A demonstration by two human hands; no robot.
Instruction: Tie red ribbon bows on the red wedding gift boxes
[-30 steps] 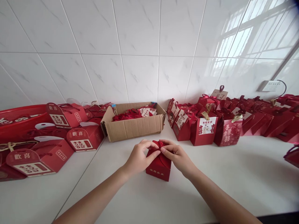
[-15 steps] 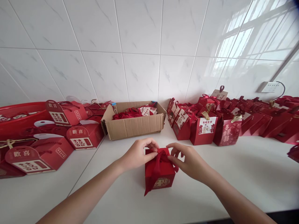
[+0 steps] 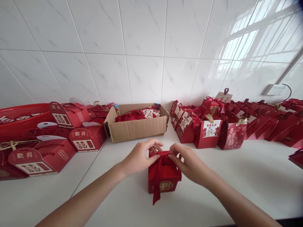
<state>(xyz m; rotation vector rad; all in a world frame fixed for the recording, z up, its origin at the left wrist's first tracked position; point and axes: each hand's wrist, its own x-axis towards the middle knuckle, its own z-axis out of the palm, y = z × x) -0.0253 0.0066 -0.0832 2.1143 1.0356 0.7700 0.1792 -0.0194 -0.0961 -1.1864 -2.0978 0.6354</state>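
Note:
A small red gift box (image 3: 153,181) with a round gold emblem stands upright on the white table in front of me. Across its top lies a dark red ribbon (image 3: 157,183), one tail hanging down the front past the box's lower edge. On the left of the bow, my left hand (image 3: 142,156) pinches the ribbon between thumb and fingers. My right hand (image 3: 187,159) grips the ribbon at the right side of the bow with thumb and forefinger. The fingers partly cover the knot, so its exact form is hidden.
Behind the gift box sits an open cardboard box (image 3: 137,130) holding red ribbons and printed cards. Red boxes with handles (image 3: 86,137) and a red basin (image 3: 23,121) are at the left. Rows of red favor boxes (image 3: 208,135) line the wall at the right, near a power socket (image 3: 274,90).
My right hand has shifted left and closed on the ribbon near the bow. The front ribbon tail has swung slightly right and hangs straighter.

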